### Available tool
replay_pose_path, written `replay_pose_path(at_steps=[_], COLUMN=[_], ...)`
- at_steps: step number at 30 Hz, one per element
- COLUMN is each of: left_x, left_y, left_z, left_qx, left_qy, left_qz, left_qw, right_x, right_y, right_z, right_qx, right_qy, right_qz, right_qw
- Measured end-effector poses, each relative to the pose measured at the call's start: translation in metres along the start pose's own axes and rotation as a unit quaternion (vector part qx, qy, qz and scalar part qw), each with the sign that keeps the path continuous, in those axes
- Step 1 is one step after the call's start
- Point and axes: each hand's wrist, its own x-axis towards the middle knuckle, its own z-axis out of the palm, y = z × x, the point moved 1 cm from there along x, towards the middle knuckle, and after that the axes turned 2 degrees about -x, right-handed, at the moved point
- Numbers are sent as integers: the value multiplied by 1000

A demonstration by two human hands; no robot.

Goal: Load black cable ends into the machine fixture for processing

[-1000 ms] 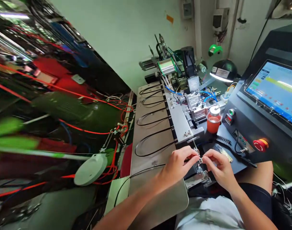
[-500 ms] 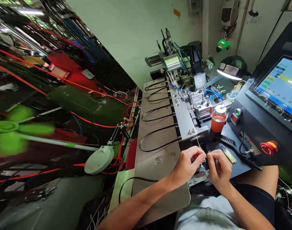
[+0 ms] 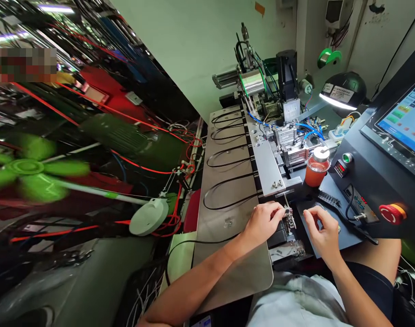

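Note:
My left hand [image 3: 266, 220] is closed in a pinch at the small metal fixture [image 3: 289, 221] at the front end of the machine. Whatever lies between its fingertips is too small to make out. To the right of the fixture, my right hand [image 3: 322, 229] hovers over the dark work surface, thumb and index finger curled close together; anything between them cannot be made out. A long metal plate [image 3: 268, 168] runs back from the fixture, with black cable loops [image 3: 228, 185] on the grey table to its left.
A jar of red liquid [image 3: 316, 169], a black brush [image 3: 330, 200] and a control box with a red stop button [image 3: 392, 213] stand right of the fixture. A lit lamp [image 3: 343, 91] and a solder spool [image 3: 252, 83] are farther back. A green fan [image 3: 30, 167] is at left.
My hands have moved apart: the right one has drawn away to the right, while the left stays by the fixture, which now shows between them. The camera view has shifted slightly.

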Motion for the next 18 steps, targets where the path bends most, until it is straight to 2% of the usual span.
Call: replay_pose_path(at_steps=[6,12,15,18], left_x=[1,1,3,5], left_y=[-1,-2,-1,0], left_z=[5,6,6,7], left_qx=[32,49,64,73], left_qy=[-10,-7,-2,-3], left_qz=[-25,-32,-34,-34], left_qw=[999,998,997,997], right_x=[1,1,4,9], right_y=[8,9,12,16], right_z=[-5,-5,-6,-2], right_qx=[0,0,2,22], right_qy=[20,15,-3,-55], right_qz=[27,18,15,25], right_qw=[999,1000,1000,998])
